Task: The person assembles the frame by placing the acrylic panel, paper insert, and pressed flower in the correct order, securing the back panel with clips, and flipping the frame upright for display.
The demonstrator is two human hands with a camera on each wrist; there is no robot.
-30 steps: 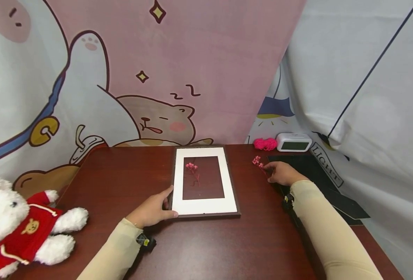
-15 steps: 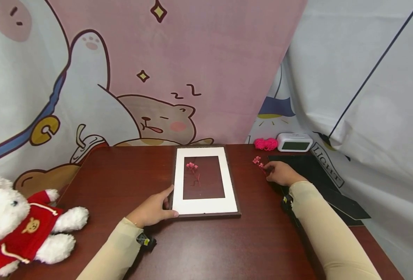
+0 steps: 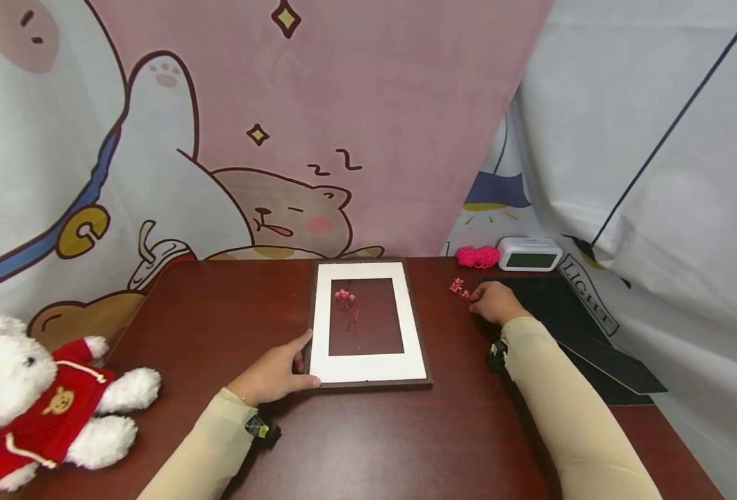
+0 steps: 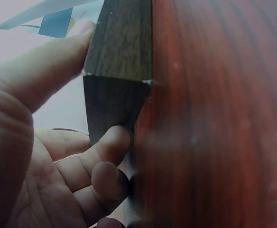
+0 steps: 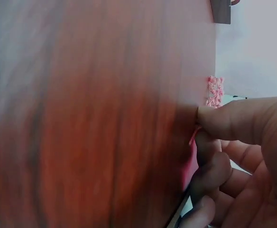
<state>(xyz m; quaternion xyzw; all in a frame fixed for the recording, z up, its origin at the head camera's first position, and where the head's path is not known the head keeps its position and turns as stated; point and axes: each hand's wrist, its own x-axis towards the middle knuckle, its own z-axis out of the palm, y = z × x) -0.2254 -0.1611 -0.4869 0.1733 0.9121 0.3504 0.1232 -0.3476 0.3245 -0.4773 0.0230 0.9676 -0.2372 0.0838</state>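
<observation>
A dark wooden picture frame with a white mat (image 3: 368, 369) lies on the brown table. Within the mat's window is a pink flower sprig (image 3: 346, 297). My left hand (image 3: 273, 373) holds the frame at its near left corner; in the left wrist view the thumb lies along the upper edge and curled fingers touch the frame's side (image 4: 112, 102). Over at the right, my right hand (image 3: 498, 303) pinches the thin stem of a second pink flower sprig (image 3: 458, 287) between thumb and finger. Its blossoms (image 5: 215, 90) stick out past the fingertips in the right wrist view.
Black flat panels (image 3: 562, 326) lie under and beside the right forearm. Behind them stand a bundle of pink yarn (image 3: 477, 257) and a white digital clock (image 3: 530, 255). A white plush bear in a red hoodie (image 3: 55, 406) sits at the left. A printed cloth (image 3: 406, 125) hangs behind the table.
My right hand has shifted slightly left and away from me, still pinching the sprig. The left hand and the picture frame stay in place, and the head view has turned slightly.
</observation>
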